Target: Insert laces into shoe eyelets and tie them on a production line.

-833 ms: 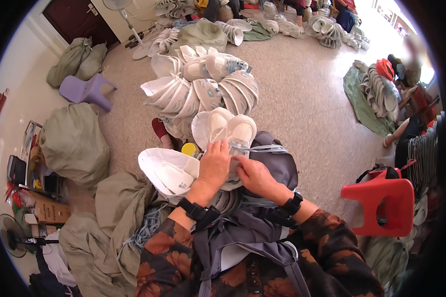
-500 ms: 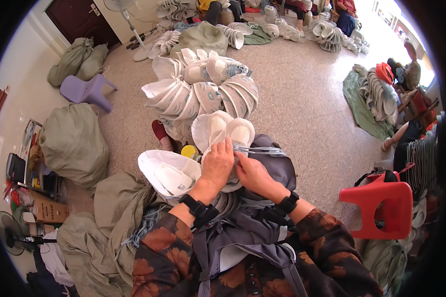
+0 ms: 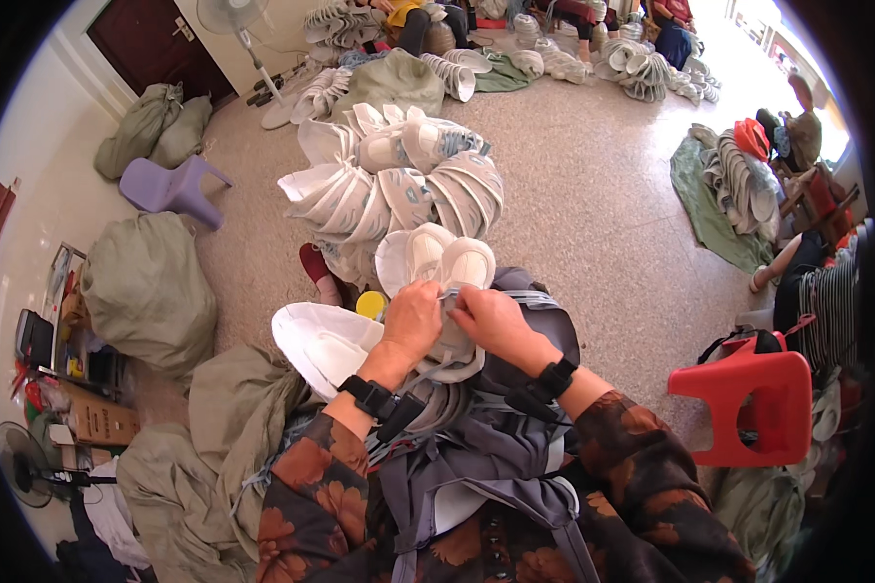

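A pair of white shoe uppers [image 3: 467, 262] rests over my lap, toes pointing away from me. My left hand [image 3: 413, 319] is closed in a pinch at the left of the nearer upper, on a pale blue-grey shoelace [image 3: 448, 291]. From the right, my right hand [image 3: 496, 328] pinches the same lace close to the upper's throat. More laces [image 3: 527, 295] lie across the dark grey cloth [image 3: 544, 328] right of my hands. Left of my left wrist sits a white upper [image 3: 323, 342] with its pale inside facing up. The fingertips partly hide the lace holes.
A curved stack of white uppers [image 3: 399, 194] stands on the floor ahead. A yellow round lid [image 3: 370, 304] is beside my left hand. Large green-grey sacks [image 3: 151, 291] line the left, near a purple stool [image 3: 170, 187]. A red plastic stool [image 3: 744, 398] stands right. Other people sit farther off.
My left hand's fingers, stretched over the upper before, have drawn back and curled into a pinch. My right hand has turned its fingers down onto the lace.
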The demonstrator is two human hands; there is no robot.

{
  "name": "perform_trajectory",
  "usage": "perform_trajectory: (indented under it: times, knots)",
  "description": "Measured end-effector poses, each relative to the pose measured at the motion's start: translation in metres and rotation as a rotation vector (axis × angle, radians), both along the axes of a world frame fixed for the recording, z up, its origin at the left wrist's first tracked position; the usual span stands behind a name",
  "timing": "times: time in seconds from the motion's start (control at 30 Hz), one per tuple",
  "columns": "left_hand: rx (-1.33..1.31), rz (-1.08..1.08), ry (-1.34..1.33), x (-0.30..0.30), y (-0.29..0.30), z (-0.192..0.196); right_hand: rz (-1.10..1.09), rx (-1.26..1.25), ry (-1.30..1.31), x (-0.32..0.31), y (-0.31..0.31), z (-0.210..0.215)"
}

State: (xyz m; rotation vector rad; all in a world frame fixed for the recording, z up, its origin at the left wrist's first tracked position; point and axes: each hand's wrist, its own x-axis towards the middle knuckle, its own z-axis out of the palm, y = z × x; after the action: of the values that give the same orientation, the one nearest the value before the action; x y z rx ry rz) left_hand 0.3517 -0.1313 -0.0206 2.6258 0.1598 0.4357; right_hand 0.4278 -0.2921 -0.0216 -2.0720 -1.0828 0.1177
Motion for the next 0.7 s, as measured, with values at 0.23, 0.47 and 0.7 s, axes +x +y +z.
perform_trajectory:
  times: [0.23,0.47,0.7]
  knots:
    - [-0.165,-0.032,0.036,0.001,0.005,0.006,-0.099,-0.325,-0.188,-0.007,0.025,-0.006]
    - [-0.287,0.087,0.003,-0.005,0.001,0.006,0.327,-0.114,0.036,-0.027,-0.039,0.035]
    - [-0.067,0.040,-0.112,-0.015,-0.006,0.004,-0.607,-0.478,0.476,0.043,-0.313,-0.062]
